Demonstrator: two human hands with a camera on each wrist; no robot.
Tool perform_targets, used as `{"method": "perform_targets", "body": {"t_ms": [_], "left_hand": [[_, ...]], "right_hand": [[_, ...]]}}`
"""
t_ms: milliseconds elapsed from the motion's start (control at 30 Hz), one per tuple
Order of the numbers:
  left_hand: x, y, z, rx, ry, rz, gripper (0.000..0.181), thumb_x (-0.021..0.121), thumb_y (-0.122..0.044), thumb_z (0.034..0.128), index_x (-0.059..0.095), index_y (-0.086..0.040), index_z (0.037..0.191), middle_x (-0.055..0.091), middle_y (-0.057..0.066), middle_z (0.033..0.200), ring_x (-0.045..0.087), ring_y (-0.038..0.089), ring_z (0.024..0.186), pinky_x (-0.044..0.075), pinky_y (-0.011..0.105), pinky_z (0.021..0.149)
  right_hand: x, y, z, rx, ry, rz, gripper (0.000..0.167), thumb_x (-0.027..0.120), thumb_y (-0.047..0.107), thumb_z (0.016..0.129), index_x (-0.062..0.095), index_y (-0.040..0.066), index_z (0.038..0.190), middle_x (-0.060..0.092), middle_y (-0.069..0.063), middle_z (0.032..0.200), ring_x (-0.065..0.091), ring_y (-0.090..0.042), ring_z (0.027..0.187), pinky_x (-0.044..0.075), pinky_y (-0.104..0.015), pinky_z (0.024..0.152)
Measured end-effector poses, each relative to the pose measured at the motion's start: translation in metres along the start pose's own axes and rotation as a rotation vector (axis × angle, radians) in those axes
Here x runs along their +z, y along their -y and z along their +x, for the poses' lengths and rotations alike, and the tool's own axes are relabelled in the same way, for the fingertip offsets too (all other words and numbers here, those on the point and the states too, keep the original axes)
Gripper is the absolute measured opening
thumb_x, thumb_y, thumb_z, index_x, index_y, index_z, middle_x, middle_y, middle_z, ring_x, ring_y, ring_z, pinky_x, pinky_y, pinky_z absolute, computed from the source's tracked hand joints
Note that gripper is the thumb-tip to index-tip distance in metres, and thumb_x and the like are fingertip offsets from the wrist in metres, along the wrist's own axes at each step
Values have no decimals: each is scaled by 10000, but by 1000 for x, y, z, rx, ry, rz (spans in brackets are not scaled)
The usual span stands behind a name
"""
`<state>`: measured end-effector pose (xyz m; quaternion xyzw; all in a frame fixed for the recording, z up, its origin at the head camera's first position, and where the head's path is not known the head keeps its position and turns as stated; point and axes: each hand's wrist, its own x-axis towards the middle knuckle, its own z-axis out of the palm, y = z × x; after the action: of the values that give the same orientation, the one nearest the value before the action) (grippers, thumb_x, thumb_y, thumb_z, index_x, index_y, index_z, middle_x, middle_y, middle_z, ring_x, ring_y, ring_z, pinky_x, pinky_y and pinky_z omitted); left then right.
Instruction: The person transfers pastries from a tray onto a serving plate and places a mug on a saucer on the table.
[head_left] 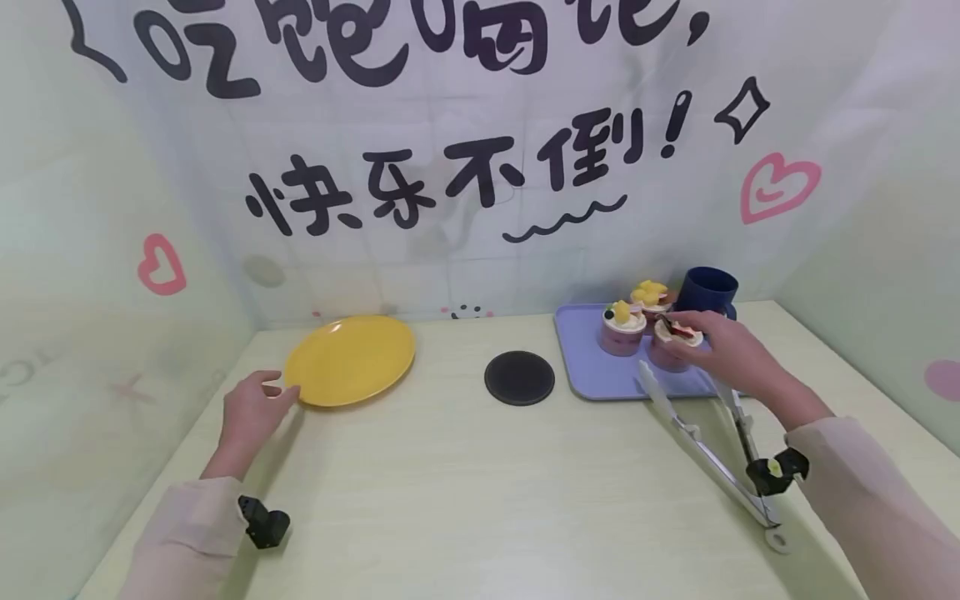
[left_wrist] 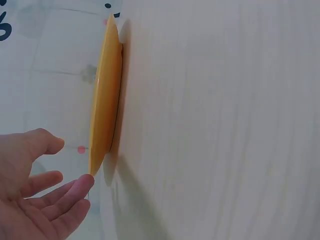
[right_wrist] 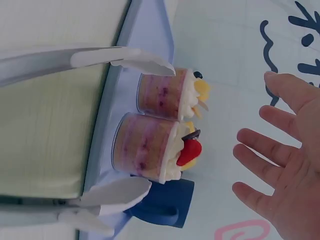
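Observation:
At the near left rim of the yellow plate (head_left: 348,362), my left hand (head_left: 255,410) has its fingers loosely bent. In the left wrist view a fingertip of the left hand (left_wrist: 47,192) meets the edge of the plate (left_wrist: 106,97), and the thumb stays apart. My right hand (head_left: 735,354) hovers by the dessert cup with a red fruit (head_left: 667,354). The right wrist view shows the right hand (right_wrist: 285,155) with spread fingers, apart from that dessert cup (right_wrist: 147,147). Metal tongs (head_left: 708,458) with pale tips lie spread, reaching either side of this cup.
Two more dessert cups with yellow topping (head_left: 621,329) stand on the lilac tray (head_left: 585,367) at the back right. A dark blue mug (head_left: 707,287) is behind them. One round black coaster (head_left: 519,377) lies between plate and tray. Decorated wall sheets (head_left: 420,275) close off the back and sides.

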<state>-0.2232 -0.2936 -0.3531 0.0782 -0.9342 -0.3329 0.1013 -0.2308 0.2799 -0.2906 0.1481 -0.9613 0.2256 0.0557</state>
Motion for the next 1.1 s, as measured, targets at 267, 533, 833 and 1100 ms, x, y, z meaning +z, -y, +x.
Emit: {"method": "perform_targets", "body": {"t_ms": [267, 533, 833, 1100], "left_hand": [[1, 14, 9, -188, 84, -128, 657, 597, -287, 866, 356, 149, 1295, 532, 335, 1139, 624, 323, 889, 501, 266, 640], [5, 21, 15, -213, 64, -164, 616, 633, -240, 842, 408, 136, 1275, 532, 333, 1137, 621, 229, 797, 472, 194, 561], [10, 16, 20, -243, 58, -168, 602, 640, -228, 835, 432, 129, 1272, 521, 316, 1174, 585, 322, 932, 459, 175, 574], [9, 14, 20, -261, 68, -157, 621, 627, -262, 846, 423, 130, 1281, 499, 301, 1218, 481, 401, 1090, 451, 388, 808]], "right_hand": [[-2, -5, -23, -34, -19, -23, 474, 577, 267, 910, 505, -49, 1254, 518, -269, 1225, 460, -430, 1109, 376, -585, 868], [-3, -10, -49, -49, -28, -28, 447, 540, 277, 930, 516, -29, 1256, 533, -245, 1220, 480, -426, 1094, 367, -596, 863], [1, -15, -73, 15, -30, -51, 447, 569, 278, 914, 539, -30, 1237, 565, -232, 1182, 540, -406, 1020, 430, -563, 780], [6, -21, -88, 101, -12, -65, 496, 572, 318, 907, 510, -26, 1259, 554, -253, 1176, 535, -402, 1007, 451, -535, 707]]}}
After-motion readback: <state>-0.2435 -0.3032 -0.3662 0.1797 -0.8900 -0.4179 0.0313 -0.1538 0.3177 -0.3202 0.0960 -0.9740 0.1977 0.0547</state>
